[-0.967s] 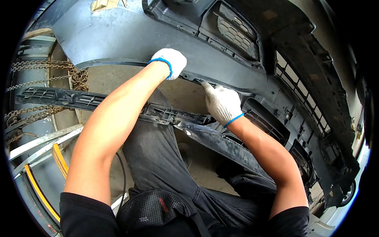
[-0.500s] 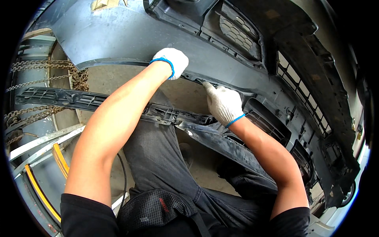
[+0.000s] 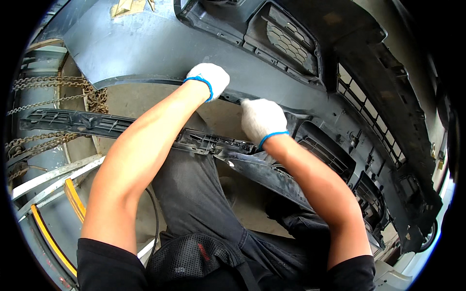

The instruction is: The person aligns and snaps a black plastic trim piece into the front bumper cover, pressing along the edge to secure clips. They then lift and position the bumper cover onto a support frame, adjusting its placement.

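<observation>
A large dark grey car bumper cover point(image 3: 141, 56) lies across the far side, its lower edge curving toward me. My left hand point(image 3: 213, 80), in a white knit glove with a blue cuff, is closed over that edge; its fingertips are hidden. Farther right along the same edge is my right hand point(image 3: 264, 118), gloved alike. It is curled like a fist, knuckles up, and whatever its fingers hold is out of sight. Below both hands, a long black plastic trim strip point(image 3: 82, 122) crosses under my left forearm and over my leg.
Rusty chains point(image 3: 53, 82) hang at the left beside a grey cylinder. White metal bars point(image 3: 58, 179) and yellow-edged parts point(image 3: 48, 233) stand at lower left. A honeycomb grille insert point(image 3: 289, 43) and a black slatted grille point(image 3: 327, 150) belong to the bumper area. My legs are beneath the strip.
My right hand has shifted left and slightly toward me, and its fingers have curled in. The left hand stays at nearly the same place on the edge.
</observation>
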Demonstrator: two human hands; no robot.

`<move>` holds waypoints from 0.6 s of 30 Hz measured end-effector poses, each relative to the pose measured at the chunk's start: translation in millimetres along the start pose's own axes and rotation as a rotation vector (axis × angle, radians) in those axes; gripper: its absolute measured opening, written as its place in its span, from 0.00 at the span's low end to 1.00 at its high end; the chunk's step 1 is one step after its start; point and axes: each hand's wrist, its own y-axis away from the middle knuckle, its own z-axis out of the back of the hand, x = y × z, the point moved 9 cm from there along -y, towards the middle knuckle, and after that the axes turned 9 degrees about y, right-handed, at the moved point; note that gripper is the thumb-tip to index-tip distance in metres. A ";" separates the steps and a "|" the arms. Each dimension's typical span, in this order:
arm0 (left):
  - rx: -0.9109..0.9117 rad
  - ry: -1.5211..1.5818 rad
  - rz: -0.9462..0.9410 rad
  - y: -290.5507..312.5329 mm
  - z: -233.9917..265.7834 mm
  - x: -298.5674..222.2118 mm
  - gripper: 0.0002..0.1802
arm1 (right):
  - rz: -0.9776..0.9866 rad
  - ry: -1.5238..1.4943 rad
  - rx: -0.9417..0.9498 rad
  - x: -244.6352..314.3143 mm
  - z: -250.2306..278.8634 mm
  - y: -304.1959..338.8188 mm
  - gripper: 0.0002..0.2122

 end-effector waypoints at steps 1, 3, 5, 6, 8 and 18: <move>-0.018 0.004 -0.005 0.8 1.8 -1.3 0.14 | 0.009 -0.009 -0.033 -4.4 4.8 -5.4 0.09; -0.025 0.013 -0.014 -0.2 7.1 -3.0 0.14 | 0.021 -0.028 0.080 -13.7 1.4 -17.2 0.09; -0.038 0.026 -0.019 -1.1 6.2 -3.5 0.12 | 0.023 -0.051 0.163 -20.5 -1.1 -30.7 0.11; -0.048 0.034 -0.014 -1.7 3.6 1.2 0.11 | 0.047 -0.038 0.235 -17.5 -3.0 -37.0 0.11; -0.062 0.052 -0.010 -3.6 3.0 3.2 0.11 | 0.053 -0.015 0.319 -19.0 -1.9 -47.1 0.11; 0.023 0.056 0.006 -4.0 -0.6 3.4 0.12 | 0.214 0.118 0.473 -8.3 -1.8 -66.2 0.13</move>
